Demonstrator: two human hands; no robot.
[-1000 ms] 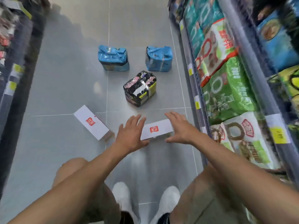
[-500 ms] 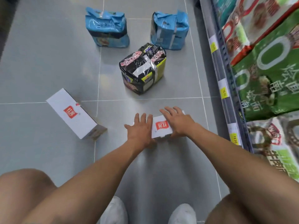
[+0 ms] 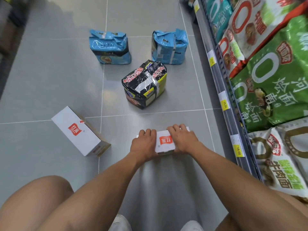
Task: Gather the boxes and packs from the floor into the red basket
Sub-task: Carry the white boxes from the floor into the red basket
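While both hands grip it, left hand and right hand hide the small white cardboard box's ends on the grey tiled floor.

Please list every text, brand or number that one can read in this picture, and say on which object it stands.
"15.00": yellow price tags on the shelf rail.
"红派": red logo, upside down, on the white box held by the left hand and right hand.
"红派": the other white box.
"河南烩面": green pack on the shelf.
Print on the blue packs and black pack: too blurred.
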